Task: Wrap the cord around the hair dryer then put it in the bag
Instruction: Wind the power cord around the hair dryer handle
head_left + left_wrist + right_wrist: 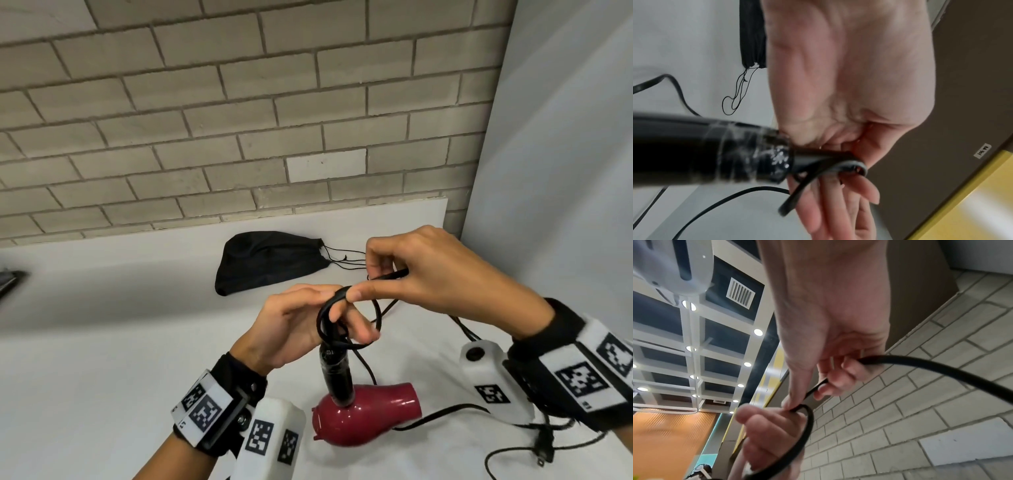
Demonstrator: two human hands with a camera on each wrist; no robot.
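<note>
Black cord [356, 322] pinched by the right hand [431, 274] loops over the left hand [294, 325] gripping the hair dryer [363, 418]; slack could spring loose.

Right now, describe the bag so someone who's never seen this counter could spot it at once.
Look along the brick wall to the white counter below it. The bag lies flat near the wall, behind both hands: soft black cloth, with thin drawstrings trailing right, unlike the glossy red hair dryer.
</note>
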